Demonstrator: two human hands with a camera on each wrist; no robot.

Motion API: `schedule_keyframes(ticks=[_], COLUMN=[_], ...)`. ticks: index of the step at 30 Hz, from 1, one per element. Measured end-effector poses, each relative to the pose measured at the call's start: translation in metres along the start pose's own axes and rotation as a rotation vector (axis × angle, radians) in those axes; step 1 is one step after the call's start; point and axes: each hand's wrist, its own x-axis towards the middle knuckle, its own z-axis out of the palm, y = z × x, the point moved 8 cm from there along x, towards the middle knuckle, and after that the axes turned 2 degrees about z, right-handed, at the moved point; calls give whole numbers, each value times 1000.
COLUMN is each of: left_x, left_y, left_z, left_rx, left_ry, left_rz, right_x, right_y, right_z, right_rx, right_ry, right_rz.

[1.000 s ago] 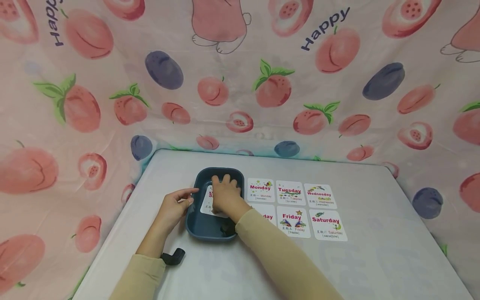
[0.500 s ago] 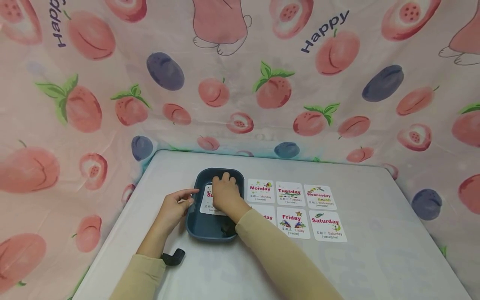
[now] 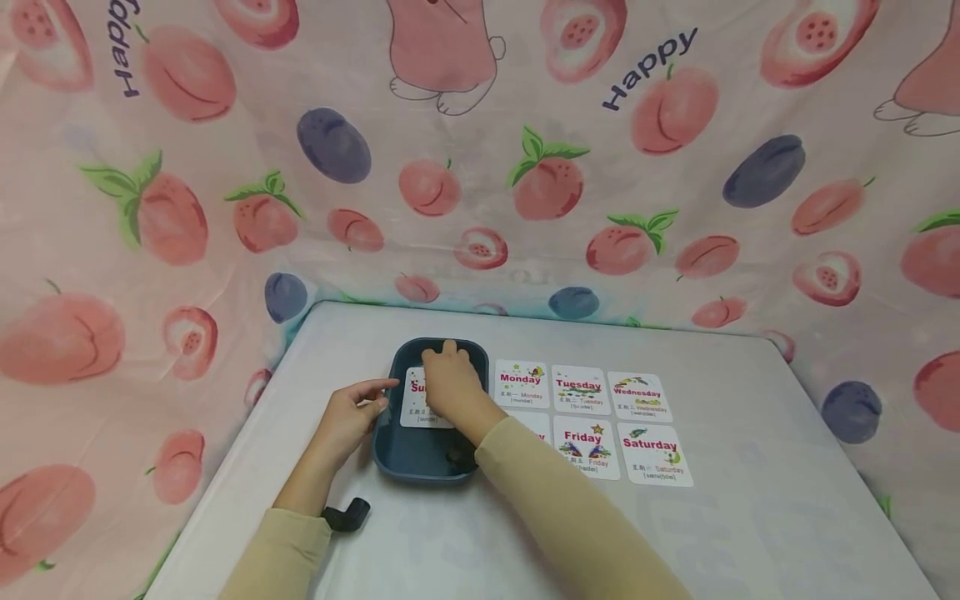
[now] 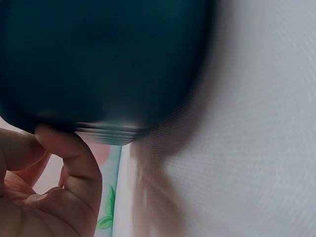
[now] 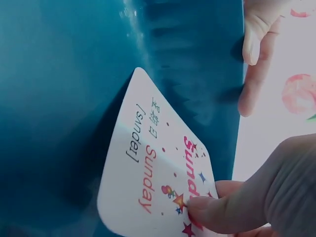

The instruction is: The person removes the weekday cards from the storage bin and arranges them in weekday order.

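Observation:
A white Sunday card [image 5: 153,163] is pinched in my right hand [image 3: 453,385], the thumb [image 5: 212,212] on its printed face and fingers behind. The card stands partly over the dark blue tray [image 3: 420,463], and my hand covers its right part in the head view. At the tray's left rim, my left hand [image 3: 349,423] touches the side with loosely bent fingers. One fingertip [image 4: 54,138] meets the tray's wall in the left wrist view. Two of its digits also show at the rim in the right wrist view.
Right of the tray lie the Monday [image 3: 522,383], Tuesday [image 3: 581,390], Wednesday [image 3: 640,396], Friday [image 3: 586,447] and Saturday [image 3: 655,454] cards in two rows. Another card [image 3: 534,422] is partly hidden by my right arm. A fruit-print curtain [image 3: 480,192] stands behind the white table [image 3: 750,467].
My right hand has shifted slightly within the tray, and the Sunday card has turned and moved a little left and up, showing more print. The left hand stays at the rim.

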Motion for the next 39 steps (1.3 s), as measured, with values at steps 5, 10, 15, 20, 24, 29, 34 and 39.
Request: schedule_keyframes(ticks=[5,10,15,20,24,29,34,39], left_x=[0,0,-1,-1,-1,1,2,2], left_y=[0,0,0,-1,-1,-3,-4,-5], left_z=[0,0,0,0,0,-1,-1,0], left_rx=[-5,-8,-14,-10,-5,11,29,47], left_ry=[-1,-2,-5,-1,-1,5,4,7], left_rz=[8,17,8,-10,-12,-24,-28,-23], right_x=[0,-1,-2,-4,-6,-9,-17,-28], right_y=[0,-1,0,6,15,24,33,44], right_z=[-6,-14,-22,-27,-26,-27,-34,-40], right_rx=[23,97,196,281,374,489,556,595], right_ry=[40,63,62,72,76,79,79,79], right_rz=[6,5,9,20,37,41,38,56])
